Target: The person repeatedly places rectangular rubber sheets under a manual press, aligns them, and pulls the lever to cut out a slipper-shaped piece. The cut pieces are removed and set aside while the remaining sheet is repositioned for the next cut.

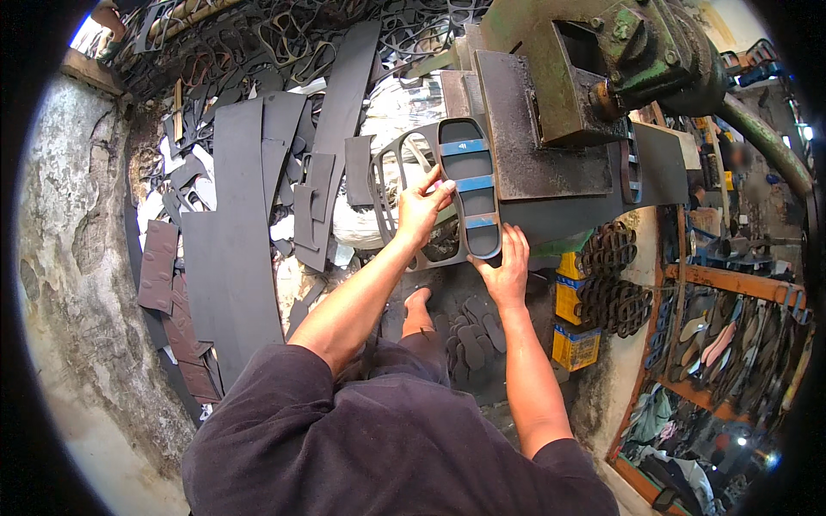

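Observation:
A sole-shaped cutting die [472, 205] with a dark metal rim and blue crossbars lies on dark sheet material beside the press. My left hand [419, 211] is at its left side, fingers closed at the rim near the middle crossbar. With thumb and fingers around the near rounded end, my right hand [506, 268] grips the same die. Left of it, partly behind my left hand, the sheet has sole-shaped cut-outs [385, 176]. Just to the right stands a green press [551, 95] with a thick flat plate [542, 163]. A second blue-barred die [632, 163] shows beyond the plate.
Large dark sheets [232, 224] and scraps cover the left side, next to a stained wall [77, 232]. Cut soles [473, 344] lie on the floor near my foot [418, 301]. Yellow crates [575, 347] and a rack of dies and soles [723, 335] stand to the right.

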### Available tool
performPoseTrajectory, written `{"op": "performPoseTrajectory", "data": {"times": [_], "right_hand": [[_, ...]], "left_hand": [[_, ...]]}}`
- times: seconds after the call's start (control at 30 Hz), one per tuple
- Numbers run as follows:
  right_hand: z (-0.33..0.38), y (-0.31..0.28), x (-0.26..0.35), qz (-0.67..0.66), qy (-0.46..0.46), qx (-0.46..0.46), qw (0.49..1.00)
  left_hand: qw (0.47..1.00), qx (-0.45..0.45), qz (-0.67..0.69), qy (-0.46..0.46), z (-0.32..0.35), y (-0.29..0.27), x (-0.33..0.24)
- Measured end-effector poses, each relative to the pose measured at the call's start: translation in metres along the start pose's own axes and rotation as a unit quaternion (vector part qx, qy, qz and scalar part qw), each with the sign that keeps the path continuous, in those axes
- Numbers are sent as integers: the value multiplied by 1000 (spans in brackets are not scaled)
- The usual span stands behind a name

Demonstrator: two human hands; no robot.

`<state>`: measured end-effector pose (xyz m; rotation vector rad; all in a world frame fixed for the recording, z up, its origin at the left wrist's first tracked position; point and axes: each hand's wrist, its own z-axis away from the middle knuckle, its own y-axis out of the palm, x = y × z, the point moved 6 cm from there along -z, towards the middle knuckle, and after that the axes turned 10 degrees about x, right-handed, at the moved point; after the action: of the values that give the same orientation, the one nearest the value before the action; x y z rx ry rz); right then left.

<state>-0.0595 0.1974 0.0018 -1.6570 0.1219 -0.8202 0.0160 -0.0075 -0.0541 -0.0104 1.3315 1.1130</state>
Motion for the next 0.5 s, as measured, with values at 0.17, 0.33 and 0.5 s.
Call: {"op": "performPoseTrajectory", "data": {"times": [0.17,0.33,0.5], "right_hand": [[3,-4,-17,-33,12,27,999],[-6,-34,-72,94,133,39,986],[-29,-54,-109,100,179,36,978]], "left_hand": [[1000,-8,0,-6,-4,6,-1],[999,-25,-46,-16,-23,34,2],[813,-254,-468,237,-34,10,-35]]}}
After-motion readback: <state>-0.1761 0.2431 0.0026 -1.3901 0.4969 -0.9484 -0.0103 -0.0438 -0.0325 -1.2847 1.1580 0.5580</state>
